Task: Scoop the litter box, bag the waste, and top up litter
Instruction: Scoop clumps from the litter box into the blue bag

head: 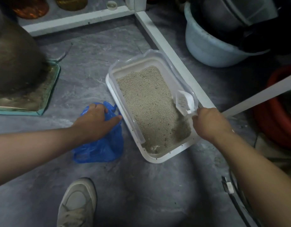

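A white litter box (164,157) with a clear rim guard lies on the grey stone floor, filled with beige litter (149,102). A few pale clumps show at its near end. My right hand (210,123) grips the handle of a white slotted scoop (185,101), whose blade is raised over the box's right side. To the left of the box lies a crumpled blue plastic bag (100,148). My left hand (95,118) rests on top of the bag and pinches its upper edge.
A white frame rail (171,51) runs right behind the box. A pale blue tub (207,46) and a red basin (275,122) stand at the right. A large dark vessel on a teal-edged base (27,89) stands left. My shoe (77,203) is near the bottom.
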Demonstrator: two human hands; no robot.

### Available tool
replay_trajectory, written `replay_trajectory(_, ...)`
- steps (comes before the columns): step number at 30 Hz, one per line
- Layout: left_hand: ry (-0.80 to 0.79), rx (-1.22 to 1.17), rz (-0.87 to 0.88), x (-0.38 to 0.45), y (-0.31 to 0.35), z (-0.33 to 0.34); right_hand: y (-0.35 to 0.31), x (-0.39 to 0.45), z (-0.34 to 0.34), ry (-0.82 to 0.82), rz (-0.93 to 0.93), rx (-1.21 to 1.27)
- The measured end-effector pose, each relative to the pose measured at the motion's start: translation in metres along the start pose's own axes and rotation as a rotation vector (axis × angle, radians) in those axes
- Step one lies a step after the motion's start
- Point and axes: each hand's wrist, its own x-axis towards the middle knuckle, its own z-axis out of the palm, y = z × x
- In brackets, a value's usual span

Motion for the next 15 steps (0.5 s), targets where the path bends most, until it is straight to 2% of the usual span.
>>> replay_trajectory(4,-0.005,0.046,0.007,0.005,0.007,0.002,-0.006,-0.006,0.005,-0.025,-0.025,-0.208)
replay_trajectory(10,-0.033,0.083,0.007,0.009,0.018,0.004,0.002,-0.002,0.002,-0.117,-0.057,0.018)
replay_trajectory(15,-0.035,0.094,-0.017,0.011,0.022,0.005,0.003,-0.006,-0.006,-0.084,-0.05,-0.163)
